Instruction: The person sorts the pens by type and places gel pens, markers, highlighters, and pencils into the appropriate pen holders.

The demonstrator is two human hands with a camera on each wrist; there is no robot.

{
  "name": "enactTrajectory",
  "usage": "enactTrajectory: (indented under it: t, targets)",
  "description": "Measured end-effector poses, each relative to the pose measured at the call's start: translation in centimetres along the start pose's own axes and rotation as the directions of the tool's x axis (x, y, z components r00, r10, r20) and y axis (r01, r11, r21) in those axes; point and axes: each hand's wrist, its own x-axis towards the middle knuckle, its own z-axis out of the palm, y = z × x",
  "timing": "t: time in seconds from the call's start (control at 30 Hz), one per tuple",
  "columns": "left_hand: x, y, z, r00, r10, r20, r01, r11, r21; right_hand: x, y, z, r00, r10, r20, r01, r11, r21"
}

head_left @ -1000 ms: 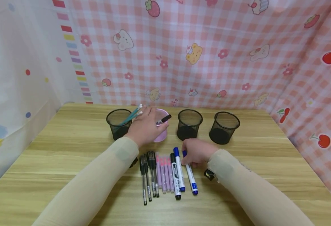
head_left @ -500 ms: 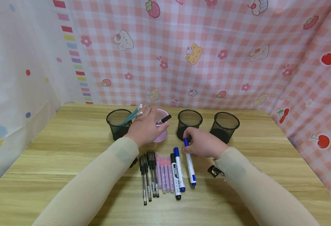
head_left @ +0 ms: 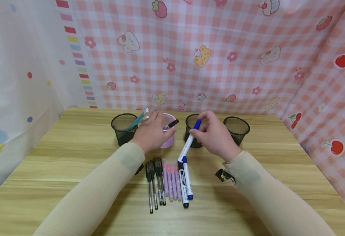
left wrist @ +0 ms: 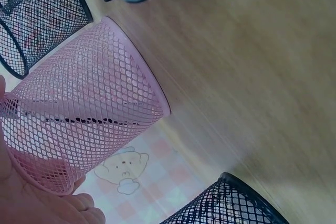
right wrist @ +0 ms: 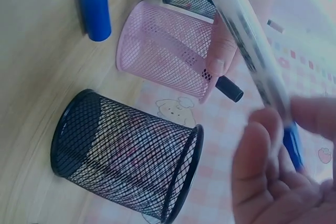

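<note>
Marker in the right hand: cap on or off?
On: the blue cap covers the upper end of the marker pinched in the right hand.

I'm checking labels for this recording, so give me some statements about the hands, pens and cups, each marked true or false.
1. The right hand pinches a blue-capped marker. True.
2. The left hand holds the pink cup. True.
3. Nothing is in the pink cup. False: a black-ended pen sticks out of it.
4. The teal pencils lie flat beside the markers. False: the teal pencils lean in the leftmost black cup.
5. Four black-capped clear pens lie on the table. True.
6. The pink pens stand in a cup. False: the pink pens lie on the table.
</note>
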Motion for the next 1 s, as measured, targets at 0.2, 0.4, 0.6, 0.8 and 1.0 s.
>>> enactTrajectory:
  t: [0.2,0.4,0.6,0.8,1.0]
  targets:
    - [0.1,0.0,0.0,1.000,-0.004,-0.004,0.004,1.000,-0.004,0.6,-0.3,0.4,0.976,-0.074,-0.206,0.113,0.976,0.185]
    - [0.3,0.0,0.1,1.000,0.004,-0.016,-0.003,1.000,0.001,1.5,-0.3,0.8,0.931,-0.100,-0.352,0.200,0.945,0.260]
    - [0.2,-0.1,0.0,1.000,0.013,-0.021,-0.013,1.000,-0.020,2.2,-0.3,1.3,0.900,-0.076,-0.430,0.223,0.927,0.303]
    - [0.1,0.0,0.0,1.000,0.011,-0.024,-0.011,1.000,-0.021,2.8,-0.4,2.1,0.880,-0.078,-0.469,0.248,0.917,0.313]
    - [0.1,0.1,0.0,0.999,0.007,-0.031,-0.007,1.000,-0.009,3.3,-0.5,3.0,0.870,-0.096,-0.483,0.261,0.922,0.287]
